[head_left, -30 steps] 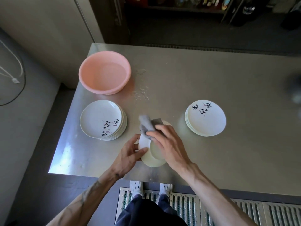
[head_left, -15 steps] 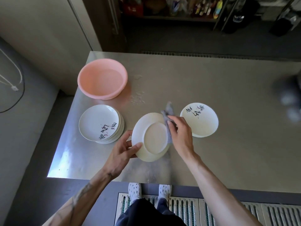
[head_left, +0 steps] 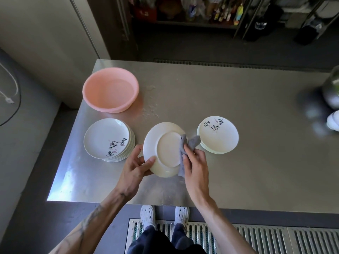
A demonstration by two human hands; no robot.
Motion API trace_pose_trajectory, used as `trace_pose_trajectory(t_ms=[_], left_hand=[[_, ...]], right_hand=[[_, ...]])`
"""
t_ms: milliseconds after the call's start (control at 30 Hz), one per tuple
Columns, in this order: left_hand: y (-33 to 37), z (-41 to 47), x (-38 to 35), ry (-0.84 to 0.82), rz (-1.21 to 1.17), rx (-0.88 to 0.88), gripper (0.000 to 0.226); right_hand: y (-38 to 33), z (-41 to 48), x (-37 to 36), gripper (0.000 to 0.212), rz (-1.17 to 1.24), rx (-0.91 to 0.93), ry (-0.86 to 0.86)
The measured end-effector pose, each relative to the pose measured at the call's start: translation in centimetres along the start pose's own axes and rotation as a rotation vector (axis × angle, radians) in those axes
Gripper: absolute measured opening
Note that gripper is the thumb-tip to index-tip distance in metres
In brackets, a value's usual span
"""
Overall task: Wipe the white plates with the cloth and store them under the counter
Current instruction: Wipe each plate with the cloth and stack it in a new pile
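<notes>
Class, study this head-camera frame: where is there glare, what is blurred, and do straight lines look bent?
Head view: glare whitens the steel counter near its front-left corner. Head view: the dark objects at the right edge are smeared. Head view: the counter's left edge slants steeply, likely a wide-angle effect; the plate and cloth are sharp.

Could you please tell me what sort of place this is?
Most likely a restaurant or other commercial kitchen: a stainless steel counter, stacked matching white plates, a metal drain grate in the floor, and shelves of bottles behind.
</notes>
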State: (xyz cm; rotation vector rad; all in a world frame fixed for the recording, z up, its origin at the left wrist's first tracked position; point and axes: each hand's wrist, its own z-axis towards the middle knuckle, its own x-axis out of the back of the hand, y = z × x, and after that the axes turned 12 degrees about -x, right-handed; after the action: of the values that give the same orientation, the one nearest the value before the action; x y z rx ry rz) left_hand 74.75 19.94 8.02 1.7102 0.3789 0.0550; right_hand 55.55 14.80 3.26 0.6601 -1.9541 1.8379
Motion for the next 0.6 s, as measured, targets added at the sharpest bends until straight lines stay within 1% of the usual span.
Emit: trace_pose_trajectory(t_ms=[67, 133, 200, 333, 467, 600], left_hand=[[0.0, -0.1, -0.1, 0.015, -0.008, 0.000, 0.031], [0.0, 0.0, -0.3, 0.036, -0.025, -0.006, 0.032], [0.2, 0.4, -0.7, 0.061, -0.047, -0.021, 0.030], [0.5, 1.0, -1.3, 0.109, -0.070, -0.064, 0.026], [0.5, 0.7, -1.9, 0.118, -0.060, -0.102, 0.024], [0.2, 0.8, -2.5, 0.145, -0.080, -0.128, 0.020]], right_hand=[[0.2, 1.3, 0.0, 0.043, 0.015, -0.017, 0.017], [0.2, 2.8, 0.1, 0.043, 0.069, -0.097, 0.048], [-0.2, 1.8, -0.5, 0.043, 0.115, -0.150, 0.069], [-0.7, -2.9, -2.1, 0.048, 0.080, -0.049, 0.048], [-0.9, -1.0, -2.1, 0.049, 0.130, -0.145, 0.133], [-2.7, -3.0, -2.7, 0.049, 0.073, 0.016, 0.051]])
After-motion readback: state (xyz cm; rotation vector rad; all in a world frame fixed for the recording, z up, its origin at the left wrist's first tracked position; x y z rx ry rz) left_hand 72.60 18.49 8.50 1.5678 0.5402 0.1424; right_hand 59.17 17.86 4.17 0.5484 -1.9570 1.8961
